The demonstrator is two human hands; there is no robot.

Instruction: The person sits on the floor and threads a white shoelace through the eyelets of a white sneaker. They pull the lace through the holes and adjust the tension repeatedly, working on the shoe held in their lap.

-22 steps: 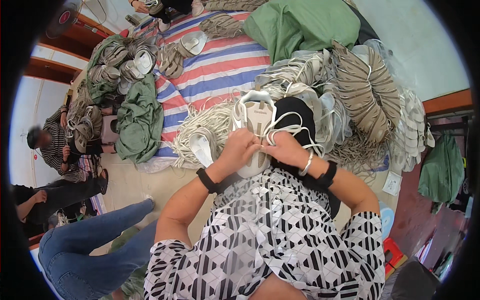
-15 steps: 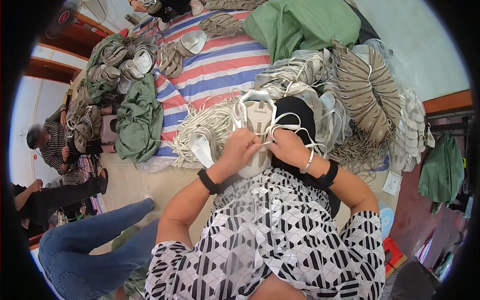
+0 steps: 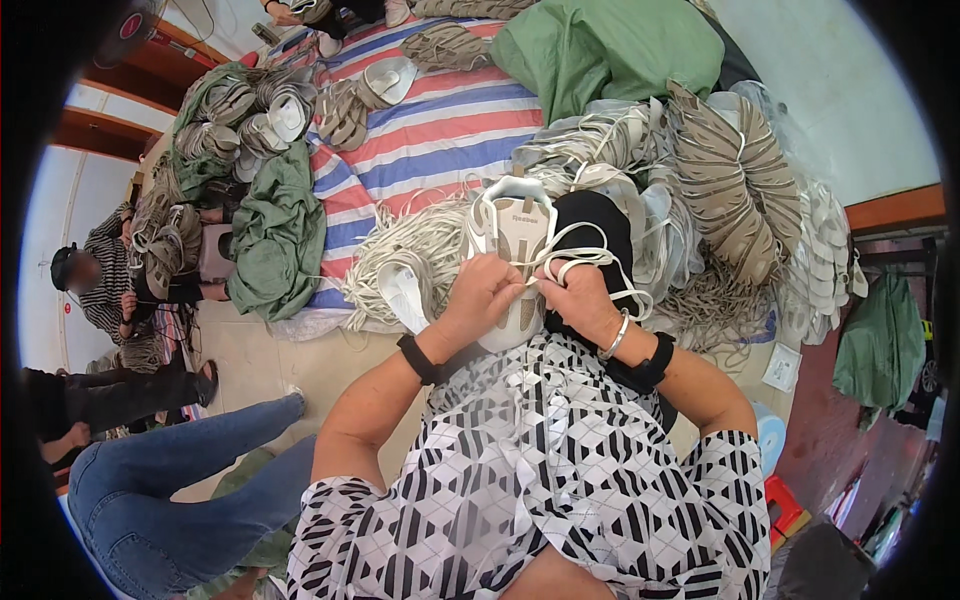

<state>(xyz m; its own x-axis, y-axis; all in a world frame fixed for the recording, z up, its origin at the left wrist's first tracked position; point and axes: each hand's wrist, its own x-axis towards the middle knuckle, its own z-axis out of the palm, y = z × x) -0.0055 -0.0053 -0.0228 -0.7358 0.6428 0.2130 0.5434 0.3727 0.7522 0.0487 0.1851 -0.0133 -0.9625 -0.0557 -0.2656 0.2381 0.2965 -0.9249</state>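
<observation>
A white shoe point(image 3: 512, 255) rests on the person's lap, toe pointing away, just in front of the patterned dress point(image 3: 540, 470). The left hand point(image 3: 480, 295) pinches a white lace point(image 3: 580, 250) against the shoe's middle, fingers closed on it. The right hand point(image 3: 578, 298), just right of the shoe, has the same lace looped round its curled fingers. A heap of laces point(image 3: 400, 250) lies left of the shoe, on a striped sheet point(image 3: 440, 140)

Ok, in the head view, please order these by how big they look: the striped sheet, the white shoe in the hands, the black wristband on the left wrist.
1. striped sheet, the largest, though piles cover part of it.
2. white shoe, which is nearer the camera.
3. black wristband, the smallest.
</observation>
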